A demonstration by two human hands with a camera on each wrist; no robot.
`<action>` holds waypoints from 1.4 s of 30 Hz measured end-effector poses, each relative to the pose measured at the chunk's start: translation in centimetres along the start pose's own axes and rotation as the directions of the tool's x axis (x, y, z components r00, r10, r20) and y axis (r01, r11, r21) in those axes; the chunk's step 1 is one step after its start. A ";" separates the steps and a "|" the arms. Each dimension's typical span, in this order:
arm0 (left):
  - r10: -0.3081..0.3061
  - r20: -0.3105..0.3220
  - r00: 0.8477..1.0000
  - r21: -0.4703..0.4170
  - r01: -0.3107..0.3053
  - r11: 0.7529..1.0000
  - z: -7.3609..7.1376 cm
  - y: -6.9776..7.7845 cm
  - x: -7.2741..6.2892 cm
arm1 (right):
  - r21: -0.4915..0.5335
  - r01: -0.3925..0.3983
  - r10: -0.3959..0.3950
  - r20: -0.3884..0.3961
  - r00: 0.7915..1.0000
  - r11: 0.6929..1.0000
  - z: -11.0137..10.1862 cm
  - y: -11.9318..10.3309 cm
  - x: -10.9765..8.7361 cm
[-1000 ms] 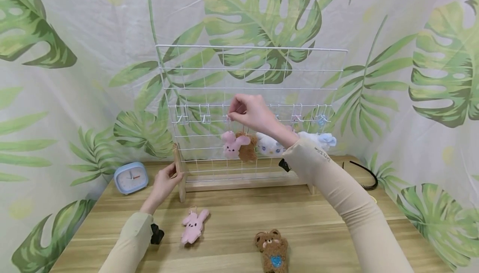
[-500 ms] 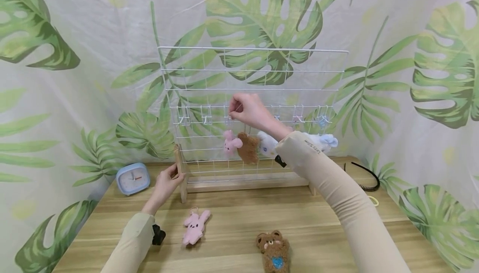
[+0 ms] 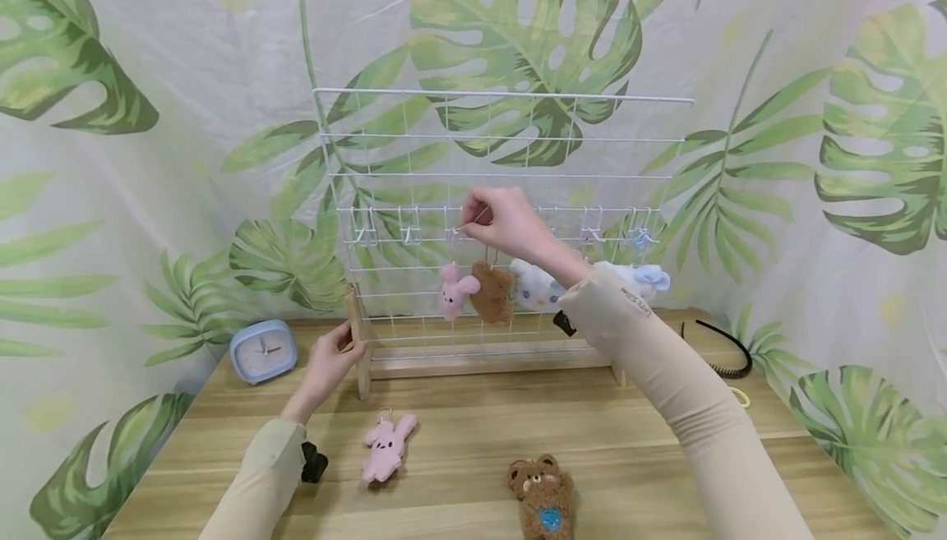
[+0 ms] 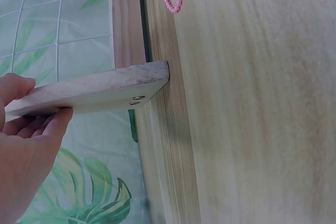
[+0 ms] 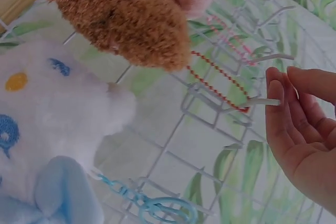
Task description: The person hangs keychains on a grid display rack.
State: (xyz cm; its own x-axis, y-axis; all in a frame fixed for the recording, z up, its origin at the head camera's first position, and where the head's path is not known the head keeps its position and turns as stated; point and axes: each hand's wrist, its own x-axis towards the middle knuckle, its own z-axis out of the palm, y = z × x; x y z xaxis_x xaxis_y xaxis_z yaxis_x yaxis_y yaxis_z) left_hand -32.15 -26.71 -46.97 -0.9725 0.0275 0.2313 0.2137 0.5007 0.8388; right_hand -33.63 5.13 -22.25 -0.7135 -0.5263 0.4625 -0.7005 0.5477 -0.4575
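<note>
My left hand grips the wooden side leg of the white wire rack, thumb and fingers on opposite faces of the wood. My right hand is in front of the row of hooks, fingers bent, with nothing seen between them. In the right wrist view its fingertips are beside the tip of a white hook, where a brown bead chain loops. That chain carries a brown plush charm. Left of it a pink bunny plush charm hangs from its own hook by a pink chain.
White-and-blue plush charms hang farther right, partly behind the right arm. A pink bunny charm and a brown bear charm lie on the table. A blue clock stands left; a black headband lies right.
The right hand has shifted slightly right, away from the hanging pink bunny charm, whose swaying has turned it. The left hand keeps its grip on the rack leg.
</note>
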 end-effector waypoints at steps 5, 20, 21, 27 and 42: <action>-0.006 0.004 1.000 -0.015 0.006 1.000 0.0 0.2 0.0 | 0.027 0.045 -0.046 0.003 0.999 0.999 -0.1 -0.9 -1.9; -0.004 -0.009 1.000 -0.010 0.004 1.000 -0.2 0.0 0.2 | 0.070 0.165 -0.178 0.282 0.943 0.984 10.5 0.4 -6.8; -0.006 -0.011 1.000 -0.008 0.006 1.000 -0.2 0.0 0.2 | 0.072 0.167 -0.181 0.303 0.936 0.983 11.5 0.7 -6.9; -0.007 -0.005 1.000 -0.005 0.007 1.000 -0.1 0.1 0.1 | 0.064 0.052 -0.075 0.439 0.895 0.997 16.9 2.6 -7.0; 0.018 -0.029 0.999 -0.036 -0.019 0.999 0.0 -0.1 0.1 | -0.132 -0.030 0.096 0.532 0.842 0.991 25.7 4.1 -5.4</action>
State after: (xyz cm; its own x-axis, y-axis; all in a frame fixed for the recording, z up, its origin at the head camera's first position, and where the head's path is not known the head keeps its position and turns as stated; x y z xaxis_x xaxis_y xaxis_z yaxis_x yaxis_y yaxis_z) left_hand -32.24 -26.73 -47.02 -0.9655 0.0117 0.2602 0.2352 0.4682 0.8517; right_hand -32.95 -6.48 -46.09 -0.6744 -0.7360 -0.0586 -0.6713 0.6443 -0.3664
